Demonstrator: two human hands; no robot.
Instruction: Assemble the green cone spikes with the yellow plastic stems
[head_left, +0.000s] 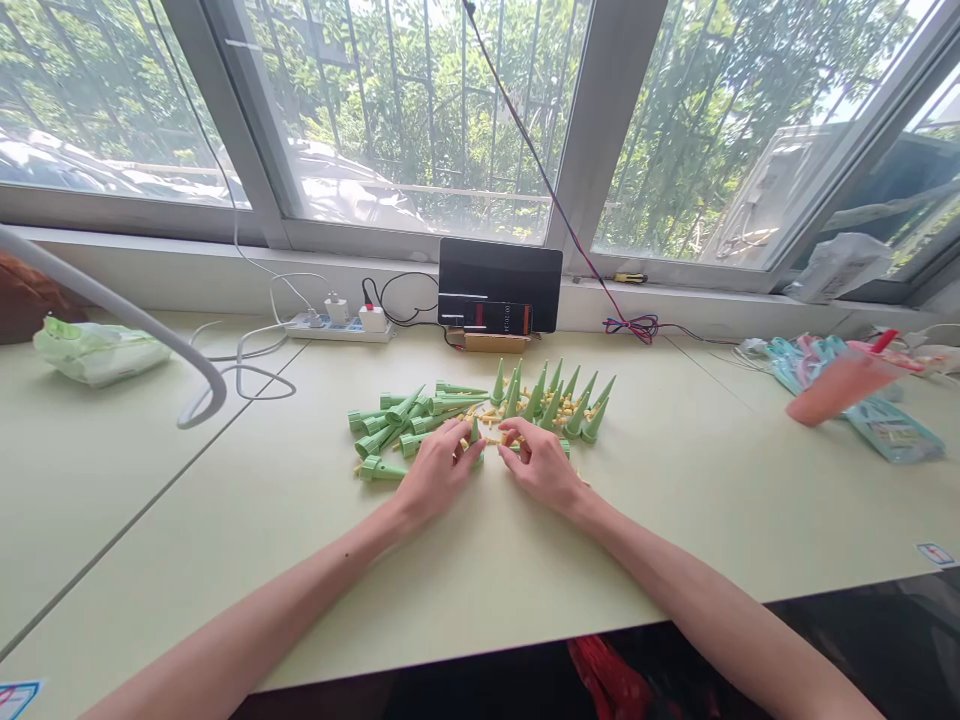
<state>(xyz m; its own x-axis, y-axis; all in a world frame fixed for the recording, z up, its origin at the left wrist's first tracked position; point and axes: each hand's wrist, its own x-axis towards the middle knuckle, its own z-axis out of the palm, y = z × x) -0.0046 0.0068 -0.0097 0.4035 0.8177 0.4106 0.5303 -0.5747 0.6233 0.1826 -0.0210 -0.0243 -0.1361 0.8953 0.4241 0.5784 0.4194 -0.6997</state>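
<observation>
My left hand (442, 465) is closed around a green cone-shaped spike (475, 430), whose tip points up between thumb and fingers. Just right of it, the thumb and forefinger of my right hand (541, 462) curl together at a small yellow peg (503, 438); the fingers partly hide their grip on it. Several green spikes (382, 468) lie on their sides in a heap left of and behind my left hand. Behind my right hand, several more spikes (592, 422) stand upright on their wide ends. Loose yellow pegs (491, 412) are scattered between the two groups.
A tablet (499, 280) leans at the windowsill, with a phone and a cardboard box at its foot. Left of it sits a power strip (341, 327) with cables. A white curved tube (202, 400) crosses the left side. At right are a red drink cup (832, 385) and plastic packets.
</observation>
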